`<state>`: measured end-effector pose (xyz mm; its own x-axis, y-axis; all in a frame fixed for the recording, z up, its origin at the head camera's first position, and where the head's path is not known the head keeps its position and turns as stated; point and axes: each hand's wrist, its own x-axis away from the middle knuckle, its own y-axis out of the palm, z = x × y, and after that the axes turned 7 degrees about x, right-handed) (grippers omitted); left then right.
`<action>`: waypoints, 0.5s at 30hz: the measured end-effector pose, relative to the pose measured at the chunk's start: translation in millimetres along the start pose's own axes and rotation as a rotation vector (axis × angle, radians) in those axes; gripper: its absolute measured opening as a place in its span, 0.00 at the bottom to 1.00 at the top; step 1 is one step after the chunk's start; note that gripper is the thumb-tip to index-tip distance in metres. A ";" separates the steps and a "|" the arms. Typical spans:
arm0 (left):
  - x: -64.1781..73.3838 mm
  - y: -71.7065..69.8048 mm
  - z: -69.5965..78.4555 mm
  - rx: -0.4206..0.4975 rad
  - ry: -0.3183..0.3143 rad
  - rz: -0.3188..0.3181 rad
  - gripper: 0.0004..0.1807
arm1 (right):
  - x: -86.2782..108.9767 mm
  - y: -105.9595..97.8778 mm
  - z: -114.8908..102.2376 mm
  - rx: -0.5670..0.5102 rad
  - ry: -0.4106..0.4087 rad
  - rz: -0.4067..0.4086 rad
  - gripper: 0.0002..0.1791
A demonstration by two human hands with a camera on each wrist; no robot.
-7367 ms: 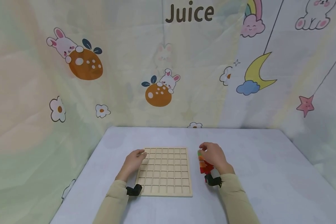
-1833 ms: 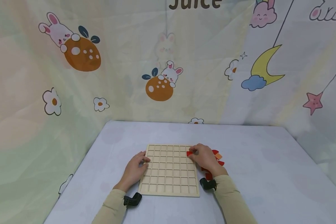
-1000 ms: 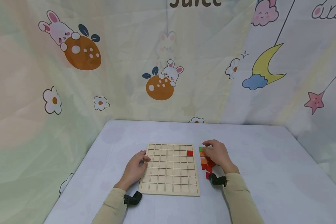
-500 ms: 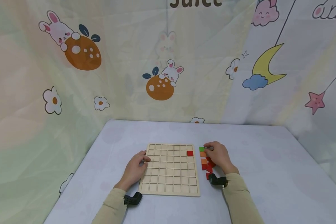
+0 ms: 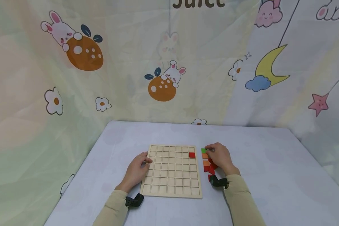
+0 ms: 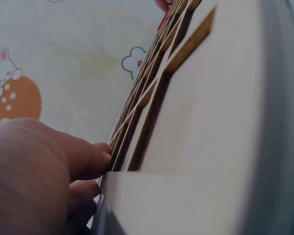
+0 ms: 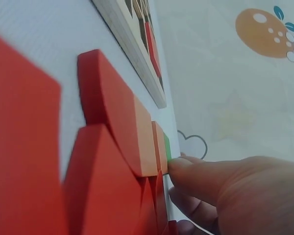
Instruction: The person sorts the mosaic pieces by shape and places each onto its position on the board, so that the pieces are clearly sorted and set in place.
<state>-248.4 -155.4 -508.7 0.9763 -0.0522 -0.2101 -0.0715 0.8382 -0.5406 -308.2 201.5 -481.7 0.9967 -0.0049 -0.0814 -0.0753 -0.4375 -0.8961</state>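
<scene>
A pale wooden grid board (image 5: pixel 170 172) lies on the table, with one red square tile (image 5: pixel 192 155) in a cell near its far right corner. My left hand (image 5: pixel 135 169) holds the board's left edge, thumb and fingertips at the rim in the left wrist view. My right hand (image 5: pixel 220 157) is at a group of small coloured pieces right of the board. Its thumb (image 7: pixel 186 171) meets the end of a green piece (image 7: pixel 167 147), beside an orange piece (image 7: pixel 146 152). The other fingertips are partly hidden; I cannot tell whether they pinch anything.
Several red pieces (image 5: pixel 211 170) lie close together under and before my right hand. In the right wrist view red blocks (image 7: pixel 108 93) stand near the lens. Each wrist wears a black camera (image 5: pixel 134 200). A printed curtain (image 5: pixel 124 62) hangs behind the white table (image 5: pixel 260 175).
The red tile has gone from my right fingers into its cell. My right hand has moved right, back to the coloured pieces, and hardly moves over the last second. My left hand stays at the board.
</scene>
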 end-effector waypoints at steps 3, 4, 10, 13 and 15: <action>0.4 0.3 -0.4 -0.001 0.000 0.001 0.07 | 0.8 0.0 0.3 0.005 0.000 0.000 0.14; 0.5 0.6 -0.8 -0.005 -0.002 0.002 0.07 | 1.0 0.4 0.5 0.005 -0.001 0.002 0.14; 0.9 1.8 -3.9 -0.009 -0.009 0.002 0.07 | 2.0 1.5 0.3 0.014 0.003 0.003 0.15; 0.6 1.2 -3.3 -0.005 0.009 0.006 0.07 | 1.2 0.9 -0.3 0.019 0.003 -0.006 0.16; -0.2 0.7 -2.8 -0.007 0.031 0.008 0.07 | 0.2 -0.4 -1.0 0.027 -0.004 -0.011 0.16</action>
<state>-249.2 -156.4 -511.2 0.9689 -0.0620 -0.2396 -0.0812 0.8350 -0.5442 -307.9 200.8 -480.9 0.9973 0.0031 -0.0734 -0.0655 -0.4134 -0.9082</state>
